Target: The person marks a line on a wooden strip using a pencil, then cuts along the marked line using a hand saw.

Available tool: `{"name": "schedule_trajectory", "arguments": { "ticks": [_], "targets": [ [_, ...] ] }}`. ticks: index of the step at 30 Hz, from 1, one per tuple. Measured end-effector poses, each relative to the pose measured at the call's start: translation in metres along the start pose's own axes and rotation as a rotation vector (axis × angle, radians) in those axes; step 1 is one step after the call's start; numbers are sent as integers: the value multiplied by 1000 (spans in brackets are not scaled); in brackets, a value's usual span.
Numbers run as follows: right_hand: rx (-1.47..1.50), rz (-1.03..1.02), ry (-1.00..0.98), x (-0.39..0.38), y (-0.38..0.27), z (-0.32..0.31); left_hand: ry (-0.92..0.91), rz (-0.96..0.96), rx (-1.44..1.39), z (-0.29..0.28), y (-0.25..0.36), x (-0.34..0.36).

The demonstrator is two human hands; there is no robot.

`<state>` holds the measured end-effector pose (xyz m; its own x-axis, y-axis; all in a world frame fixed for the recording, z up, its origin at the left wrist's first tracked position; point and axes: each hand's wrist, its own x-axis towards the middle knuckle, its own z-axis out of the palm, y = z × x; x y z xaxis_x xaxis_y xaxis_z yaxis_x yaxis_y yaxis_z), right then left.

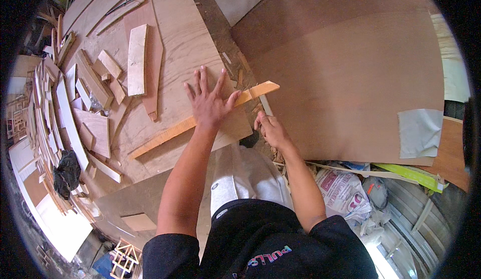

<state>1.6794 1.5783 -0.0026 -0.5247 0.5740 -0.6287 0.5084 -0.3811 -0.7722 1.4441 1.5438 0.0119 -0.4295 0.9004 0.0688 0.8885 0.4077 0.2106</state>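
Orange-tan wood, rough sawn face: long narrow strip (170,133), slightly curved, lying diagonally from lower left of centre up to right of centre, its right end sticking out past the table (185,33) edge. Table top is pale plywood, flat, wavy grain. Left grip (210,106) is open, fingers fanned out, palm over the strip; strip passes under it and shows on both sides, thumb by the right-hand stretch. Right grip (272,130), just right of frame centre, is closed around the lower end of a pale flat bar (265,105), straight and narrow; held end hidden by the fingers. Bar's upper end meets the strip's lower edge, on the overhanging part, right of the left grip.

Upper left: thick curved block (137,61), light wood, smooth face, on a reddish-brown tapered panel (154,81). Far left: mixed offcuts (92,81), straight and curved, plus a crumpled black plastic bag (66,173). Right: large smooth brown sheet (345,83), whitish rectangular scrap (420,133) at its lower right corner. Lower right: wrinkled white sack (345,194), glossy lime-green strip (413,176).
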Motion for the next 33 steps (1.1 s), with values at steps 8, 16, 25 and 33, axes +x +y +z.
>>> {"name": "schedule_trajectory", "arguments": {
  "ticks": [8, 16, 25, 33],
  "targets": [
    [-429, -296, 238, 8, -33, 8, 12, 0, -29, -1, 0, 0],
    [-639, -430, 488, 17, -47, 22, 8, -13, -72, 2, -1, 0],
    [-638, -505, 548, 21, -43, 29, 4, 9, -21, -4, 2, -1],
    [-639, -453, 519, 0, -37, 31, -12, 7, -45, -2, 1, 0]
  ]
}}
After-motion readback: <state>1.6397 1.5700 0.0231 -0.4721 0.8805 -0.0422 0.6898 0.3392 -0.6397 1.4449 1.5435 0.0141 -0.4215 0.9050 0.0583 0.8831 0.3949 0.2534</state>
